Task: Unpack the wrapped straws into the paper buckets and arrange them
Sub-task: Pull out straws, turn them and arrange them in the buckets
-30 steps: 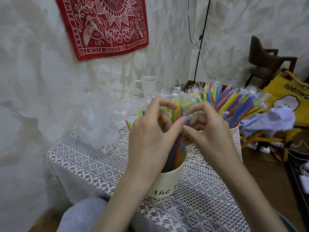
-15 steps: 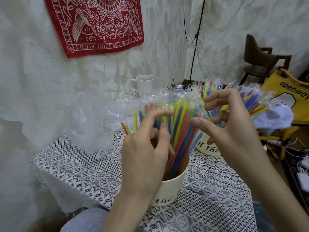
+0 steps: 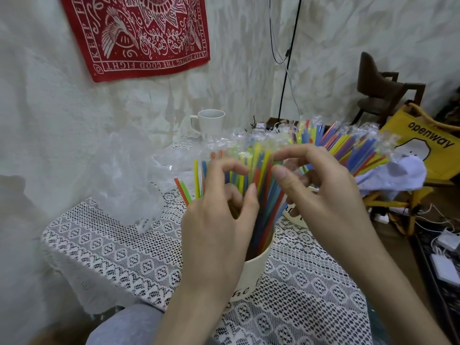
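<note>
Head view: straws (image 3: 267,195) near upright in paper bucket (image 3: 254,272), fanning outward.

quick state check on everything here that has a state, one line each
near white paper bucket: upright, full of coloured straws
far white paper bucket: upright, holds wrapped coloured straws
white ceramic mug: upright
clear plastic wrappers: crumpled, piled on white lace tablecloth
left hand: fingers curled among straws
right hand: pinching straw tops

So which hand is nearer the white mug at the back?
Left. The left hand is just in front of the white mug, slightly right; the right hand is further right.
</note>
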